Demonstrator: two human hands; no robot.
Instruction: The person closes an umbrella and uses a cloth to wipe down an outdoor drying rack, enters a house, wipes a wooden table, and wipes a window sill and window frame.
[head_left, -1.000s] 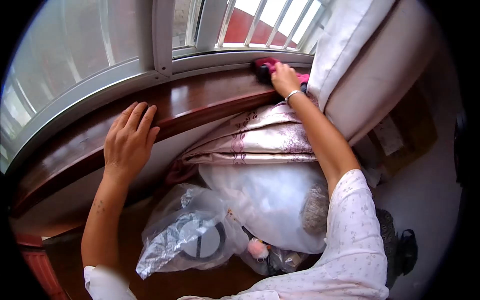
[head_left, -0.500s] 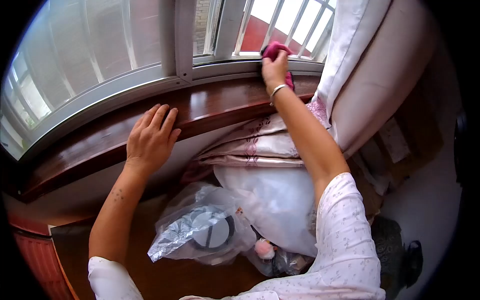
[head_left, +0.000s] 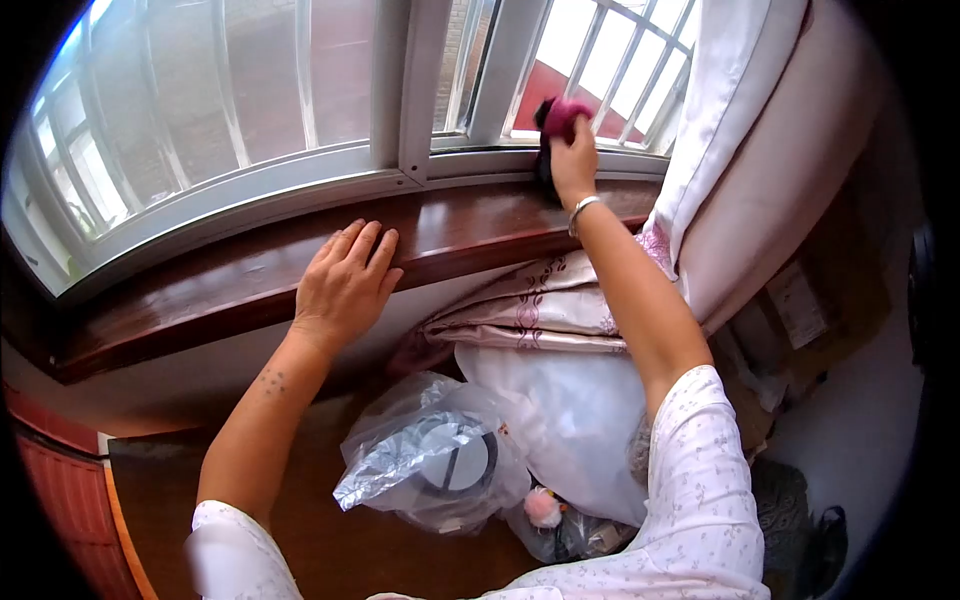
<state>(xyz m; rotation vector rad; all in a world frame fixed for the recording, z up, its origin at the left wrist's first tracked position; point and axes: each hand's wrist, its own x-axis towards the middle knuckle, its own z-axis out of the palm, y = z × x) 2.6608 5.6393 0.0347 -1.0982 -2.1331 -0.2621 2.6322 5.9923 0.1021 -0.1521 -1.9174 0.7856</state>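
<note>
My left hand (head_left: 347,283) lies on the edge of the dark, glossy wooden windowsill (head_left: 450,222), palm down with its fingers spread and nothing in it. Farther right, my right hand (head_left: 574,165) is closed around a bunched pink and black cloth (head_left: 566,118). The cloth is raised in front of the barred window opening, and its dark part hangs down near the lower window frame (head_left: 480,168). A bracelet circles my right wrist.
A light curtain (head_left: 750,170) hangs at the right, with patterned fabric (head_left: 530,305) gathered below the sill. Under it are a white bag (head_left: 570,420), a clear plastic bag (head_left: 430,460) and a pink pompom (head_left: 543,508). A cardboard box (head_left: 840,290) stands at the right.
My right hand has lifted the cloth from the sill's right end up to the window opening. The view has shifted left, and my left hand remains spread on the sill.
</note>
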